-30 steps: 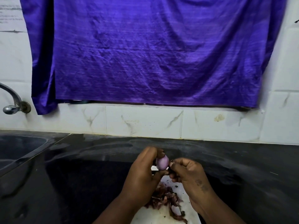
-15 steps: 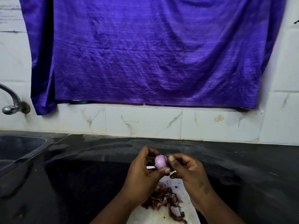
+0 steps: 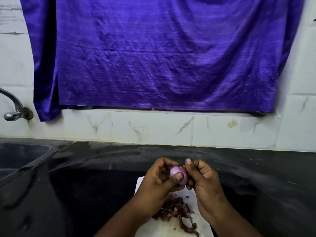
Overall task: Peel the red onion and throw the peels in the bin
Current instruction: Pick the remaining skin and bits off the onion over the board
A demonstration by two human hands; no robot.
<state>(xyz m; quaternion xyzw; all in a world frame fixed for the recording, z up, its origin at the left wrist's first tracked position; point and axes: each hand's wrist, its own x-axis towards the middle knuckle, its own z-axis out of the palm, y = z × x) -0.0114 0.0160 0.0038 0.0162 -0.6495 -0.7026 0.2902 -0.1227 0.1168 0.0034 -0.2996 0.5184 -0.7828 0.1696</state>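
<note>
A small pale-purple peeled red onion is held above a white cutting board. My left hand grips it, thumb pressed across its front. My right hand touches the onion's right side, its thumb and fingers pinching at a small scrap of skin near the top. A heap of dry reddish-brown peels lies on the board below my hands. No bin is in view.
The board lies on a dark stone counter. A sink basin is at the far left, with a metal tap on the tiled wall. A purple cloth hangs over the wall behind.
Both hands turned the onion slightly. My left thumb slid across its front, and my right thumb rose to its top edge.
</note>
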